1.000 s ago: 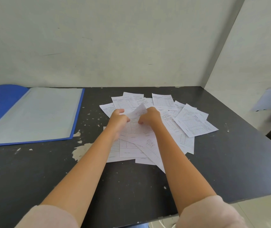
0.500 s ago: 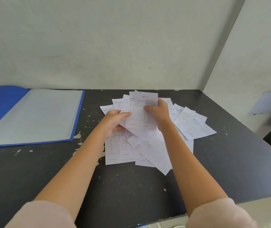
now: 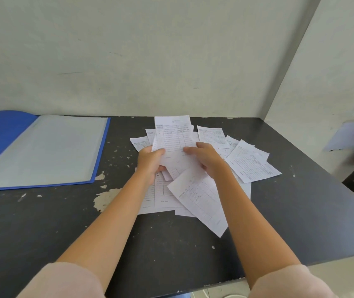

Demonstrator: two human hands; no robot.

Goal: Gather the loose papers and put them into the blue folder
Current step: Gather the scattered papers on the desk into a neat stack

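Compared with one second ago, I see the held sheet (image 3: pixel 172 134) raised from a crumpled, low position among the pile to an upright one, its printed face toward the camera and its top edge overlapping the wall line. My hands have moved apart along its lower edge.

Left hand (image 3: pixel 150 161): fingers curled, thumb on top, pinching the sheet's lower left part. Right hand (image 3: pixel 206 157): thumb and fingers pinching the lower right part. Neither hand is spread flat.

The remaining loose papers (image 3: pixel 251 166) lie fanned and overlapping on the dark table (image 3: pixel 300 211), beneath and to the right of my hands; one long sheet (image 3: pixel 201 201) angles toward the near edge.

The blue folder (image 3: pixel 42 151) lies open on the table's far left, well apart from the pile, with a pale inner page showing.
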